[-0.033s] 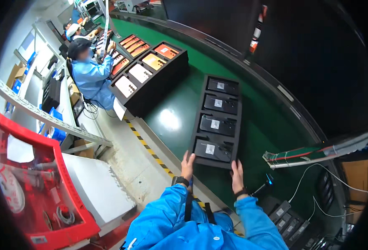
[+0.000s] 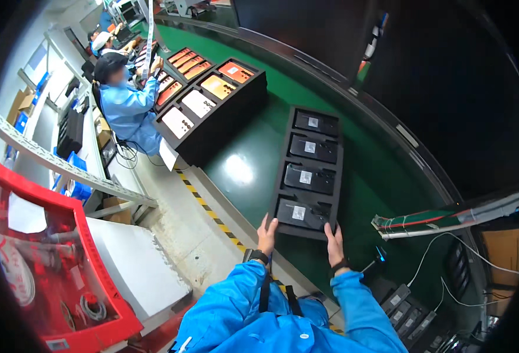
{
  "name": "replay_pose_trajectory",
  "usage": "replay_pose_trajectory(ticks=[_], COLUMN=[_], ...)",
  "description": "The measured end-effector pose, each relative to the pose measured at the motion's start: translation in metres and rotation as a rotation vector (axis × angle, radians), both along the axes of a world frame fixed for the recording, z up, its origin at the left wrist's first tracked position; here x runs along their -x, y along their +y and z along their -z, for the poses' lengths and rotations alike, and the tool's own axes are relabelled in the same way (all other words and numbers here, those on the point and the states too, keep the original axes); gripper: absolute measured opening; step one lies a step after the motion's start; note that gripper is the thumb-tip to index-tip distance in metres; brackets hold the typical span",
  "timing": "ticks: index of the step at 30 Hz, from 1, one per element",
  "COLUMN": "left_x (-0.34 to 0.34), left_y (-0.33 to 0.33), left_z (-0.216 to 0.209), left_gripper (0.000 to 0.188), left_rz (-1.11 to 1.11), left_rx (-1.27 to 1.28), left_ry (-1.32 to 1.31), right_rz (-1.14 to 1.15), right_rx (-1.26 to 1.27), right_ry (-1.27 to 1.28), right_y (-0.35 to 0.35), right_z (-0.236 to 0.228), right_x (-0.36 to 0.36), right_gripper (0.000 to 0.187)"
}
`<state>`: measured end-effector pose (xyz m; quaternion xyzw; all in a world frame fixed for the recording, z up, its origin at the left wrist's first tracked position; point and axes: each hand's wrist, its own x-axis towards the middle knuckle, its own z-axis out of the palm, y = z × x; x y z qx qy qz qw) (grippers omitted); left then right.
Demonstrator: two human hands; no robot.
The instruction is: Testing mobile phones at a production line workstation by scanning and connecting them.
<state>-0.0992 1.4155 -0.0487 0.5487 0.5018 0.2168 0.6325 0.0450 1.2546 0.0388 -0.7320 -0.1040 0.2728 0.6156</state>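
A long black tray lies on the green bench top in front of me, running away from my body. Several dark phones lie in its compartments in one row, each with a white label. My left hand grips the near left corner, thumb along the edge. At the near right corner, my right hand grips the other side, its fingers pointing up along the rim. Parts of both hands' fingers are hidden by the tray's edge.
A stack of black trays with orange, yellow and white phones stands at the far left, beside a seated co-worker. To the right are a cable duct and charging bricks. A red-framed bin stands at lower left.
The tray's near end has shifted slightly to the right, and both my hands have moved with it. Their grip looks the same.
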Motion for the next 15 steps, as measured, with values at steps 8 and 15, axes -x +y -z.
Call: replay_pose_trajectory(ticks=[8,15], left_x=[0.03,0.179], left_y=[0.024,0.033], left_z=[0.009,0.013], left_gripper=[0.055,0.059], left_rz=[0.013,-0.21], left_rx=[0.026,0.245], left_ry=[-0.133,-0.35], right_rz=[-0.03,-0.205], right_rx=[-0.053,0.129], right_ry=[0.255,0.369], right_y=[0.015,0.016], right_z=[0.033,0.01], right_x=[0.022,0.169], right_gripper=[0.054,0.075])
